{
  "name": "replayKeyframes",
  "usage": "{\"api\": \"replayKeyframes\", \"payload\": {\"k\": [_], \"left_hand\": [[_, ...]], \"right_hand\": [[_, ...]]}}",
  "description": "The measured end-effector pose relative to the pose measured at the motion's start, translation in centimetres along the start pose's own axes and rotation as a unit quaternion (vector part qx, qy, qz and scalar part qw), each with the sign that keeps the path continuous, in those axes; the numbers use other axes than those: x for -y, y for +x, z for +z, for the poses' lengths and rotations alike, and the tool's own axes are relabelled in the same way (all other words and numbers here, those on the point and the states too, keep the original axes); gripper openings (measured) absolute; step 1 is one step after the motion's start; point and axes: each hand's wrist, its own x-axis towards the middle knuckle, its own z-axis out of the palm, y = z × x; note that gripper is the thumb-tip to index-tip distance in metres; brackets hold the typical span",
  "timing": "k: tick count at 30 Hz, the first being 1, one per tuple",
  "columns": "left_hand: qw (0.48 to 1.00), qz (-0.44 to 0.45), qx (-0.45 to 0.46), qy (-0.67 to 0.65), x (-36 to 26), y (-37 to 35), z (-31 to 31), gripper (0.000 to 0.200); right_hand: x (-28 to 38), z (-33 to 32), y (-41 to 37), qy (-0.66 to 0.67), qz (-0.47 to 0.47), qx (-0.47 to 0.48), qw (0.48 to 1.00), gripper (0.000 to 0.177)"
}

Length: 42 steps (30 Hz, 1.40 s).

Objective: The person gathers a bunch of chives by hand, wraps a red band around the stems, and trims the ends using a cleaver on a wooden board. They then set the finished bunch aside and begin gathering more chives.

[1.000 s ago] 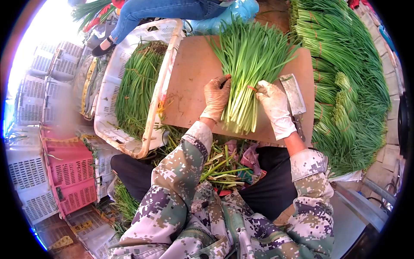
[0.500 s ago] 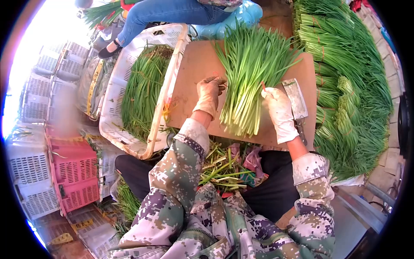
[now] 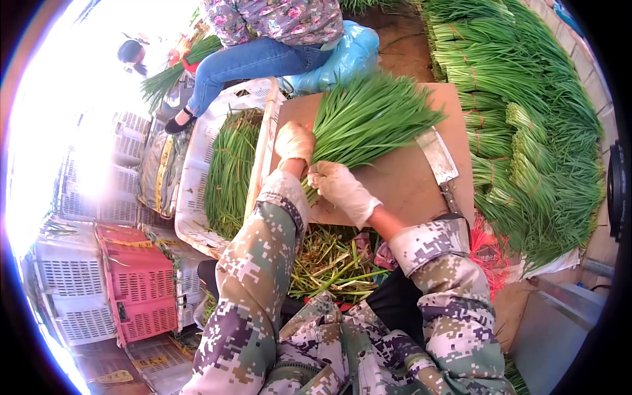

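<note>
A loose bunch of garlic chives (image 3: 372,122) lies slanted across a brown board (image 3: 395,187), its leaf tips toward the upper right. My left hand (image 3: 295,143), in a pale glove, is closed around the stem end, with its fingertips partly hidden. Against the lower side of the stems, my right hand (image 3: 343,189), also gloved, is closed with fingers pinched. A bit of red tie shows at its fingertips. To the right rests a cleaver (image 3: 437,157), its handle toward me, touched by neither hand.
Banded chive bundles (image 3: 487,72) are piled at the right. A white crate (image 3: 260,135) of loose chives stands left of the board. Cut trimmings (image 3: 336,266) lie below it. Red ties (image 3: 486,253) hang at right. Another person (image 3: 270,56) sits across, holding chives.
The chive bunch has turned, its leaf tips swinging to the right and its stem end to the left. My right hand has moved left, close to my left hand. The view has shifted.
</note>
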Motion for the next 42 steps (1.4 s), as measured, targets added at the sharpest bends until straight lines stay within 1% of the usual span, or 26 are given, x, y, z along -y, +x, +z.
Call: {"api": "replayKeyframes", "payload": {"k": [2,4,5,7,8,9,11,12,13,15,17,18,19,20,21,22,23,25,26,27,29,31,33,38,40,42], "left_hand": [[1.0,-0.02,-0.012,-0.02,0.8,-0.9,0.6,0.029],[0.997,-0.038,-0.034,-0.064,2.0,-2.3,0.8,0.028],[0.996,-0.039,-0.036,-0.067,2.7,-3.0,1.1,0.028],[0.973,-0.061,-0.032,-0.22,4.5,-4.1,2.9,0.026],[0.969,-0.048,-0.069,-0.231,5.1,-5.0,3.9,0.026],[0.96,-0.085,-0.064,-0.26,4.4,-6.4,3.8,0.026],[0.956,-0.05,-0.125,-0.261,4.7,-8.0,5.8,0.024],[0.942,-0.021,-0.151,-0.297,4.6,-8.6,5.8,0.024],[0.927,0.006,-0.175,-0.331,4.8,-9.3,6.0,0.023],[0.925,0.019,-0.195,-0.326,5.2,-9.0,6.3,0.021],[0.931,-0.006,-0.149,-0.333,5.3,-8.9,5.7,0.02],[0.926,-0.006,-0.143,-0.35,5.5,-8.9,5.7,0.02],[0.926,-0.012,-0.141,-0.351,5.6,-8.9,5.8,0.02],[0.924,-0.015,-0.13,-0.36,5.6,-8.8,5.9,0.021],[0.921,-0.018,-0.12,-0.369,5.7,-8.6,5.9,0.022],[0.925,-0.016,-0.108,-0.364,5.9,-8.5,5.9,0.028],[0.924,-0.021,-0.108,-0.365,6.0,-8.6,6.0,0.028],[0.914,0.002,-0.086,-0.396,6.1,-8.9,5.8,0.025],[0.898,-0.018,-0.072,-0.433,6.5,-8.3,7.0,0.024],[0.898,-0.023,-0.075,-0.433,6.5,-8.4,6.7,0.024],[0.823,-0.083,0.012,-0.562,6.6,-8.5,5.9,0.026],[0.82,-0.101,0.019,-0.563,6.7,-8.4,6.1,0.029],[0.841,-0.076,-0.039,-0.534,6.6,-8.6,6.5,0.028],[0.852,-0.066,-0.054,-0.516,6.6,-8.4,7.0,0.027],[0.88,-0.037,-0.072,-0.468,6.6,-8.6,6.7,0.025],[0.877,-0.026,-0.081,-0.473,6.4,-8.8,6.6,0.025]], "right_hand": [[1.1,0.6,-0.3,0.0,0.015,-0.007,1.0,0.019],[0.3,1.4,0.2,0.181,0.072,-0.048,0.98,0.017],[0.2,1.4,0.1,0.177,0.071,-0.046,0.981,0.017],[-0.2,0.9,-0.6,0.197,0.062,-0.04,0.977,0.011],[-0.5,0.7,-0.9,0.183,0.075,-0.042,0.979,0.014],[-0.5,0.5,-1.2,0.177,0.077,-0.035,0.981,0.014],[-0.4,0.7,-1.9,0.086,0.057,-0.073,0.992,0.013],[-1.2,1.0,-1.8,0.144,0.037,-0.095,0.984,0.012],[-0.6,0.8,-1.9,0.142,0.024,-0.101,0.984,0.012],[0.9,0.6,-2.0,0.047,0.027,-0.102,0.993,0.01],[0.7,0.9,-1.6,-0.019,0.001,-0.099,0.995,0.008],[0.6,0.7,-1.3,-0.099,-0.033,-0.077,0.992,0.008],[0.0,0.5,-0.8,-0.101,-0.029,-0.073,0.992,0.008],[-0.9,0.4,0.0,-0.218,-0.164,-0.086,0.958,0.008],[-1.4,0.5,0.7,-0.327,-0.295,-0.096,0.892,0.008],[-1.8,0.5,1.1,-0.295,-0.224,-0.097,0.924,0.008],[-2.1,0.2,1.9,-0.337,-0.227,-0.086,0.91,0.01],[-1.3,0.4,2.2,-0.368,-0.123,-0.085,0.918,0.012],[-0.9,0.5,1.9,-0.367,-0.09,-0.089,0.922,0.014],[-1.1,0.6,1.8,-0.367,-0.091,-0.083,0.922,0.014],[-1.5,0.5,1.7,-0.347,-0.109,-0.097,0.926,0.011],[-1.3,0.7,1.6,-0.356,-0.114,-0.082,0.924,0.013],[-0.9,0.6,1.4,-0.388,-0.055,-0.082,0.917,0.013],[-0.6,0.6,1.3,-0.388,-0.095,-0.09,0.912,0.013],[-0.9,0.4,1.4,-0.398,-0.12,-0.087,0.905,0.011],[-1.1,0.1,1.6,-0.39,-0.101,-0.074,0.912,0.012]]}}
